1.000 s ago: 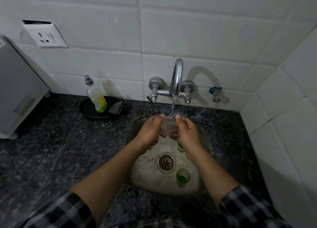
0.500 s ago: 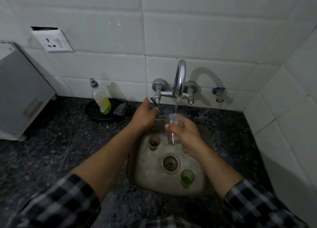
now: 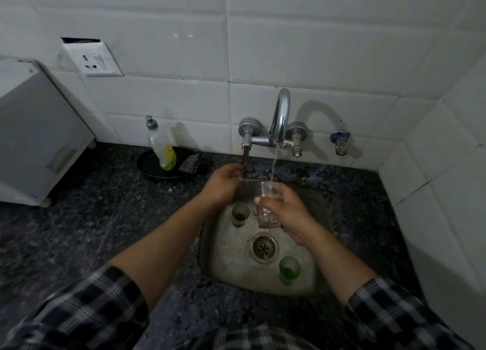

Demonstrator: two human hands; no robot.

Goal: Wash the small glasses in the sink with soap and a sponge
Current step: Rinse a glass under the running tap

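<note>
The right hand (image 3: pixel 285 210) has its fingers wrapped round a clear glass (image 3: pixel 267 205), upright under the thin stream from the tap (image 3: pixel 281 118), so this one looks mid-rinse. The left hand (image 3: pixel 223 184) pinches the tap lever (image 3: pixel 245 156). Two glasses (image 3: pixel 239 213) (image 3: pixel 289 269) with green dregs wait unwashed in the sink (image 3: pixel 226 265). The soap bottle (image 3: pixel 161 144) and sponge (image 3: pixel 190 161) sit on a black dish (image 3: pixel 150 165) left of the basin, within clear reach.

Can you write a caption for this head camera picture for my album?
Right hand holds a glass under the running tap; left hand grips its handle.
</note>
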